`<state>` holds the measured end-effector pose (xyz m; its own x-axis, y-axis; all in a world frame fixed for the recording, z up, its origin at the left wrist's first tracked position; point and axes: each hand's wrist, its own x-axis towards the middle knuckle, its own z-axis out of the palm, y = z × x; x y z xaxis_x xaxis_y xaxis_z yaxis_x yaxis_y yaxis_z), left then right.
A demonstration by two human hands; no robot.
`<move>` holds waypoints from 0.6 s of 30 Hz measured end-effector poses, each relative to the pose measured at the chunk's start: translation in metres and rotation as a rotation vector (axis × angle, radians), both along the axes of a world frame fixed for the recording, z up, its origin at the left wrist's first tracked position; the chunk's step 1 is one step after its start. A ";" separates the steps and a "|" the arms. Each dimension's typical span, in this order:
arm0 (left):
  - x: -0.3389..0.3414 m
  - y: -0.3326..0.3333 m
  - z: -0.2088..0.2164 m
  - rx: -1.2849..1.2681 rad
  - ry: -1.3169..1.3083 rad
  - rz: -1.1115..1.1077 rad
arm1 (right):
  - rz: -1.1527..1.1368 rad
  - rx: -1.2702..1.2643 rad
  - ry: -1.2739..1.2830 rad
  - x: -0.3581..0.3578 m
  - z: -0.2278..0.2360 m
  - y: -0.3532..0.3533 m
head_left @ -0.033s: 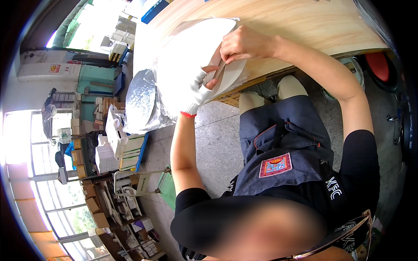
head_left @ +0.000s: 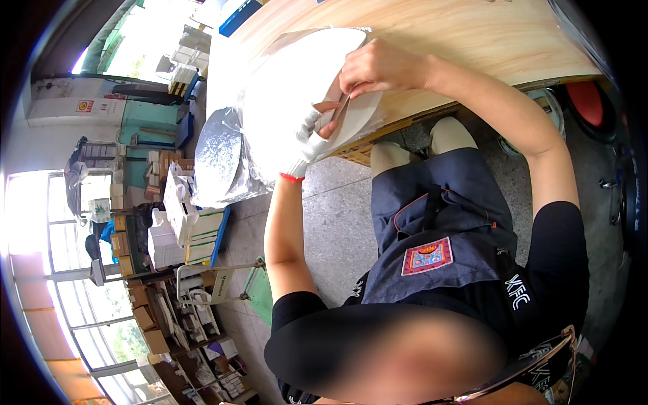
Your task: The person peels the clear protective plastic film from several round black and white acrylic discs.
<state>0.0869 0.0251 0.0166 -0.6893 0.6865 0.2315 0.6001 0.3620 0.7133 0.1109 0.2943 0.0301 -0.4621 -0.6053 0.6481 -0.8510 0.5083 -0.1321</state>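
A large white rounded sheet-like piece (head_left: 283,81) lies on the wooden table, overexposed in places, with clear plastic film (head_left: 248,177) around its left side. My left hand (head_left: 307,135), in a white glove with a red cuff and bare fingertips, is closed on the piece's near right edge. At that same edge my right hand (head_left: 378,67), bare, pinches with thumb and fingers. A thin strip of the edge (head_left: 343,111) shows between the two hands. Exactly what sits inside the right pinch is hidden by the fingers.
The wooden table (head_left: 472,40) ends just in front of my legs. A dark round sheet in plastic (head_left: 217,145) hangs at its left end. Paper stacks (head_left: 165,236), a green cart (head_left: 260,293) and loaded shelves stand to the left. A red-topped round stool (head_left: 584,104) is at right.
My right hand has shifted very slightly along the edge. Everything else stays the same.
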 end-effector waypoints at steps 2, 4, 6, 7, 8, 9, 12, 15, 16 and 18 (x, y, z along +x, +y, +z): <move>-0.005 -0.002 0.000 -0.022 0.222 -0.004 | -0.013 -0.045 0.060 0.004 0.003 -0.001; -0.004 0.001 0.006 -0.086 0.513 0.030 | 0.015 0.005 0.253 0.004 -0.002 -0.003; 0.001 0.009 0.017 -0.163 0.741 0.078 | 0.002 0.060 0.367 0.004 -0.006 -0.003; 0.002 0.009 0.019 -0.189 0.789 0.093 | -0.020 0.088 0.384 0.004 -0.008 -0.003; -0.001 0.005 0.014 -0.187 0.705 0.083 | -0.041 0.116 0.401 0.004 -0.008 -0.002; -0.005 0.001 0.008 -0.185 0.620 0.073 | -0.071 0.127 0.410 0.004 -0.009 -0.003; -0.012 -0.007 -0.004 -0.161 0.361 0.041 | -0.118 0.110 0.393 0.004 -0.007 -0.009; 0.000 0.000 0.005 -0.059 0.089 0.002 | -0.095 0.044 0.309 0.002 -0.005 -0.009; 0.000 0.000 0.004 -0.046 0.057 -0.013 | -0.086 0.045 0.291 0.003 -0.003 -0.009; 0.000 -0.002 0.001 -0.018 -0.008 -0.042 | -0.079 0.042 0.265 0.003 -0.002 -0.011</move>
<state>0.0873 0.0227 0.0172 -0.6614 0.7189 0.2136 0.6094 0.3491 0.7119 0.1137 0.2836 0.0282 -0.3264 -0.6033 0.7277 -0.8107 0.5745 0.1128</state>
